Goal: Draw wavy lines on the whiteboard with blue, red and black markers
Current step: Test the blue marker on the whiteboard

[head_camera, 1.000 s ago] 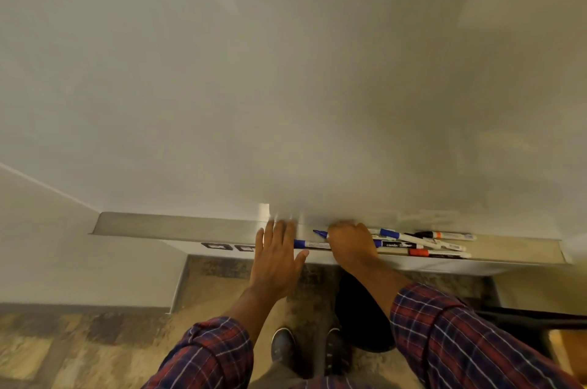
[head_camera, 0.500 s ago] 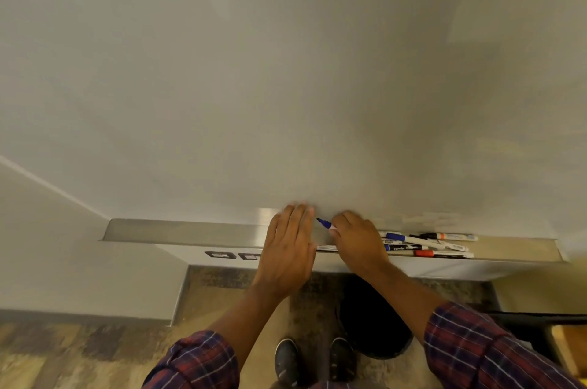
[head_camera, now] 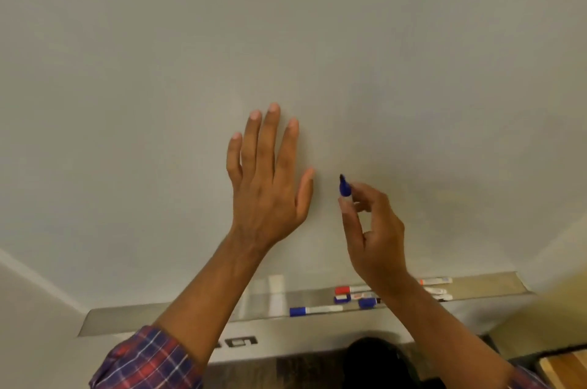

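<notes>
Blue line's up first I reckon: right hand (head_camera: 378, 230) pinches the uncapped blue marker (head_camera: 344, 188) near the blank whiteboard (head_camera: 286, 23), left hand (head_camera: 270, 185) spread open beside it, so next the tip needs to touch down.

Off-white whiteboard (head_camera: 317, 39). Dark-tipped blue marker (head_camera: 344, 188). Silver-grey tray (head_camera: 190, 315) at 6 o'clock with white-barrelled blue-capped pen (head_camera: 314, 310), red-capped pen (head_camera: 352, 289), perhaps orange-banded pen (head_camera: 435, 280). Plaid sleeve (head_camera: 149, 360) at 7 o'clock: red, blue, white.
</notes>
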The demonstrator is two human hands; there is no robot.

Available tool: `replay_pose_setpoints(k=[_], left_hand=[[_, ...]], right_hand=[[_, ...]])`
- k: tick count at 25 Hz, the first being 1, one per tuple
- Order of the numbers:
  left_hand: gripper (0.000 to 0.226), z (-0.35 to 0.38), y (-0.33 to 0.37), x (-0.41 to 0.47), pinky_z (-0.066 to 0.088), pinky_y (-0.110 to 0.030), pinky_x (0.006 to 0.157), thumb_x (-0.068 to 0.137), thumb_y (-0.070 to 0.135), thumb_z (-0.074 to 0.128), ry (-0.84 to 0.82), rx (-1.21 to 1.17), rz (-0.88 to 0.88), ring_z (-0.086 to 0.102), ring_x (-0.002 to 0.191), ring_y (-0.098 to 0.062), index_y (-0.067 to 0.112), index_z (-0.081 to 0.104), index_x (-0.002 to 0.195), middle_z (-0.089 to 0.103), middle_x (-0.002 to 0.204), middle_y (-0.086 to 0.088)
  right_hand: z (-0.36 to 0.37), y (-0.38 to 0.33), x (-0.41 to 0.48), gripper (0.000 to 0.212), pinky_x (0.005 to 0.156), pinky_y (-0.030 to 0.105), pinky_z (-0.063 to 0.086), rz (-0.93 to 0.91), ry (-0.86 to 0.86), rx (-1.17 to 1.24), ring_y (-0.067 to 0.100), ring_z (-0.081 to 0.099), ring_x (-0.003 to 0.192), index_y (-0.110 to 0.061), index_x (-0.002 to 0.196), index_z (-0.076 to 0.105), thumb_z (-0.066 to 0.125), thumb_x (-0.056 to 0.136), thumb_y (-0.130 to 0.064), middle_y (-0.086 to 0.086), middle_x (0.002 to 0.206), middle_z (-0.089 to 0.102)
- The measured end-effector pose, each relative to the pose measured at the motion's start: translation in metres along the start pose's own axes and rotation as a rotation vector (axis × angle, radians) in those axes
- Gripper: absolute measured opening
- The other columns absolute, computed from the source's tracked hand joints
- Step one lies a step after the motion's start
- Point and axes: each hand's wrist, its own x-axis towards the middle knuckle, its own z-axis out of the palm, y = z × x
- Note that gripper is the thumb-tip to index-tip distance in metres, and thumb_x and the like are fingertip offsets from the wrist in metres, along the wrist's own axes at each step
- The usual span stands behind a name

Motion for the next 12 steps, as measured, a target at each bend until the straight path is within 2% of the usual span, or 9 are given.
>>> replay_pose_setpoints(k=[2, 4, 7, 9, 12], left_hand=[[0.077, -0.009, 0.008, 0.038, 0.022, -0.064, 0.126, 0.101, 0.042, 0.060, 0.061, -0.007, 0.018, 0.023, 0.157, -0.045, 0.005, 0.028, 0.161, 0.028, 0.168, -0.026], [0.078, -0.018, 0.020, 0.076, 0.020, -0.064, 0.127, 0.102, 0.046, 0.057, 0.103, 0.006, 0.034, 0.022, 0.158, -0.045, 0.005, 0.028, 0.162, 0.027, 0.169, -0.026], [0.078, -0.027, 0.041, 0.132, 0.016, -0.063, 0.128, 0.104, 0.051, 0.050, 0.132, 0.063, 0.061, 0.018, 0.160, -0.044, 0.006, 0.029, 0.164, 0.022, 0.171, -0.025], [0.079, -0.031, 0.058, 0.164, 0.014, -0.062, 0.129, 0.105, 0.053, 0.048, 0.155, 0.092, 0.078, 0.015, 0.161, -0.042, 0.007, 0.028, 0.165, 0.019, 0.173, -0.024], [0.080, -0.034, 0.080, 0.204, 0.013, -0.061, 0.130, 0.104, 0.054, 0.047, 0.200, 0.126, 0.098, 0.012, 0.162, -0.040, 0.007, 0.026, 0.166, 0.016, 0.174, -0.022]], right_hand=[[-0.016, -0.023, 0.038, 0.031, 0.074, 0.027, 0.060, -0.053, 0.101, 0.109, 0.012, 0.069, 0.096, -0.017, 0.129, 0.048, 0.061, 0.101, -0.016, 0.002, 0.112, 0.065], [-0.036, -0.044, 0.076, 0.019, 0.063, 0.035, 0.061, -0.151, 0.174, 0.164, 0.023, 0.070, 0.083, -0.014, 0.121, 0.051, 0.055, 0.102, -0.015, 0.011, 0.105, 0.065], [-0.069, -0.068, 0.130, 0.017, 0.056, 0.037, 0.059, -0.289, 0.241, 0.177, 0.022, 0.067, 0.073, -0.002, 0.113, 0.063, 0.051, 0.104, -0.009, 0.014, 0.100, 0.066], [-0.093, -0.078, 0.159, 0.021, 0.059, 0.037, 0.061, -0.292, 0.258, 0.280, 0.025, 0.069, 0.080, 0.001, 0.116, 0.066, 0.050, 0.104, -0.004, 0.013, 0.103, 0.067], [-0.132, -0.090, 0.193, 0.032, 0.083, 0.031, 0.061, -0.221, 0.194, 0.467, 0.027, 0.070, 0.105, -0.010, 0.125, 0.066, 0.045, 0.102, -0.003, 0.008, 0.115, 0.070]])
